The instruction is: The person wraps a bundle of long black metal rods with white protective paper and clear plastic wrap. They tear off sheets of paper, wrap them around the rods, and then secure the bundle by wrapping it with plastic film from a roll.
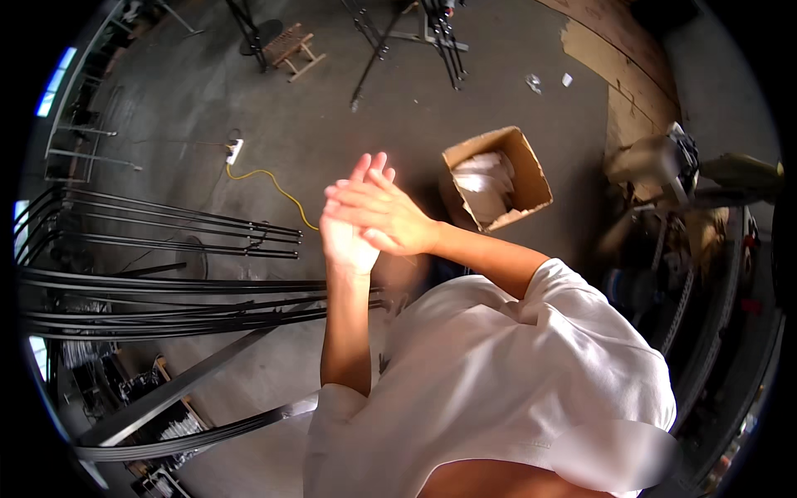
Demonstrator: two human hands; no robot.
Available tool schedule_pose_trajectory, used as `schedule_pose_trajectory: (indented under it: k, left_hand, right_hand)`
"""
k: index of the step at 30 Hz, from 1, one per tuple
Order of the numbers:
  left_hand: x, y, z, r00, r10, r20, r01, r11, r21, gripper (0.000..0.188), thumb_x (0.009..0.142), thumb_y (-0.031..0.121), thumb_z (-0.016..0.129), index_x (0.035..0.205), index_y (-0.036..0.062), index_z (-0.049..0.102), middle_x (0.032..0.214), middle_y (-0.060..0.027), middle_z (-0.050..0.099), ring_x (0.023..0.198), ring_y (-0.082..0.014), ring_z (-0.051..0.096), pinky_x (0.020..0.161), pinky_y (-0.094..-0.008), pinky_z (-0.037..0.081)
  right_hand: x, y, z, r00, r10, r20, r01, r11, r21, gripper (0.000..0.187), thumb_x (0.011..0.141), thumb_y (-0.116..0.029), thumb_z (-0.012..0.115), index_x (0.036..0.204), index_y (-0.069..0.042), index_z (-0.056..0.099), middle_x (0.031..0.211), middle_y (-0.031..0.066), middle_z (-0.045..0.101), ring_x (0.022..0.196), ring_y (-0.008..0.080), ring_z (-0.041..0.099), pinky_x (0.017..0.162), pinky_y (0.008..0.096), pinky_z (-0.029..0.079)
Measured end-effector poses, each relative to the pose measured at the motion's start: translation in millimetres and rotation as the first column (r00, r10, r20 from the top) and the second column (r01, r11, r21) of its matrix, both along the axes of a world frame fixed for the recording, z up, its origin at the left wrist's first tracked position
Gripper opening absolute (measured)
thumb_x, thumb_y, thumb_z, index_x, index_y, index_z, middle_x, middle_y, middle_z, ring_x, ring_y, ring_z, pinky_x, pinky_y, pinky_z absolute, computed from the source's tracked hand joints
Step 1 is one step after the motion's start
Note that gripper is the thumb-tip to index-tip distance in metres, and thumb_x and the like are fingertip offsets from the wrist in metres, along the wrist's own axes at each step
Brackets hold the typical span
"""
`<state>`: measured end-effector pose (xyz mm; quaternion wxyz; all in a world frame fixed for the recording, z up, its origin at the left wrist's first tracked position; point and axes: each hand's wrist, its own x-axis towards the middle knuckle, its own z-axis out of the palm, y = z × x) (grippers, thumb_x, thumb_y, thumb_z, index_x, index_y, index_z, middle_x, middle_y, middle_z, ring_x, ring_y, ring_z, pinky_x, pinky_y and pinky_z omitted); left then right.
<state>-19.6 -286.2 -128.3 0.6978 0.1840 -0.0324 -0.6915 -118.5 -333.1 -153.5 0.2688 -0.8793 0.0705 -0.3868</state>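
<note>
My left hand [345, 247] is raised in front of me with its palm turned up and its fingers stretched out. Across that palm lies my right hand [397, 217], its fingers extended and flat, so the two hands touch. The right hand covers part of the left palm and fingers. Nothing shows between or in them. Just right of the hands stands an open cardboard box [531, 178] holding white wrapped material [486, 176].
Several long black rods [174, 285] reach in from the left. A yellow cable [274, 178] runs from a white power strip [235, 151] across the concrete floor. A low wooden stool [290, 48] and metal stands are farther off. Shelving and machinery line the right.
</note>
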Motion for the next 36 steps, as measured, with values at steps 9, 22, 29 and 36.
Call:
schedule_pose_trajectory:
  k: [9,22,29,36]
  left_hand:
    - [-87.4,4.4,-102.6,0.938,-0.291,-0.188,0.328,0.922,0.207,0.038,0.089,0.022,0.036,0.124,0.007,0.039,0.122,-0.0066,0.046,0.112,-0.0211,0.044,0.096,-0.0392,0.033]
    - [-170.1,-0.5,-267.2,0.965,-0.047,-0.259,0.21,0.727,0.654,0.027,0.088,0.017,0.039,0.112,0.0092,0.049,0.11,-0.0024,0.054,0.104,-0.0185,0.049,0.09,-0.0379,0.039]
    - [-231.0,-67.7,-325.7,0.973,0.024,-0.228,0.137,0.738,0.66,0.029,0.089,0.016,0.04,0.114,0.005,0.048,0.111,-0.0051,0.053,0.105,-0.0201,0.049,0.091,-0.0377,0.039]
    - [-234.1,-35.8,-347.9,0.943,0.187,-0.275,0.072,0.694,0.716,0.026,0.089,0.014,0.041,0.112,0.0067,0.051,0.108,-0.0045,0.056,0.103,-0.0193,0.051,0.09,-0.0374,0.039]
  right_hand:
    - [-189.6,15.7,-169.2,0.755,-0.145,-0.64,0.633,0.421,0.65,0.032,0.077,-0.017,0.053,0.107,-0.006,0.055,0.104,0.0195,0.055,0.094,0.0332,0.054,0.081,0.0343,0.043]
    - [-252.5,-134.3,-355.2,0.552,-0.064,-0.831,0.703,0.572,0.423,0.028,0.073,-0.013,0.047,0.09,0.009,0.054,0.11,0.0275,0.048,0.106,0.0354,0.047,0.09,0.0365,0.039]
    - [-247.9,-185.4,-414.6,0.409,0.115,-0.905,0.626,0.686,0.37,0.02,0.076,-0.012,0.045,0.084,-0.002,0.06,0.106,0.0215,0.053,0.085,0.0352,0.057,0.079,0.0391,0.045]
    - [-253.8,-151.1,-466.0,0.344,0.235,-0.909,0.538,0.744,0.396,0.03,0.069,-0.005,0.053,0.099,-0.006,0.054,0.126,0.0135,0.033,0.104,0.0325,0.046,0.082,0.0381,0.044]
